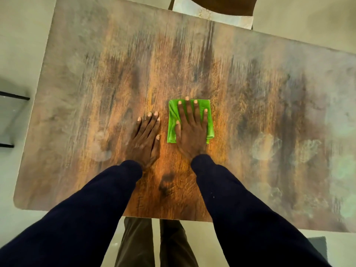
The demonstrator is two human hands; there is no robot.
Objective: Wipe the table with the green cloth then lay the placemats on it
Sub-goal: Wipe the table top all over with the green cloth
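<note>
Below the near edge of the table point(57, 132), the person's legs in brown trousers point(154, 245) stand on a pale floor point(23, 35), and a dark mat corner point(318, 245) shows at the lower right. Two arms in dark blue sleeves point(240, 212) reach from the bottom of the view over the wooden top.

On the table, a little past its near edge, the left hand point(144, 137) lies flat with the palm down and the fingers stretched and close together; it grasps nothing and only presses on the bare wood. Just beside it, the right hand point(191, 130) is also flat and spread, pressing down on the green cloth point(172, 124). The cloth is folded to a small rectangle and lies about in the middle of the table; the hand covers most of its centre, so only the left strip, the right strip and the far edge are visible. The two hands are near each other but do not touch.

The table surface is brown with dark grain, and pale cloudy smears point(267, 145) show at the right part and also at the left. Nothing stands on the wood around the cloth.

Beyond the far edge, a chair with a light patterned seat point(212, 14) is partly pushed under the table. At the left edge, dark bars point(13, 96) of some frame are visible; what it is I cannot tell.
</note>
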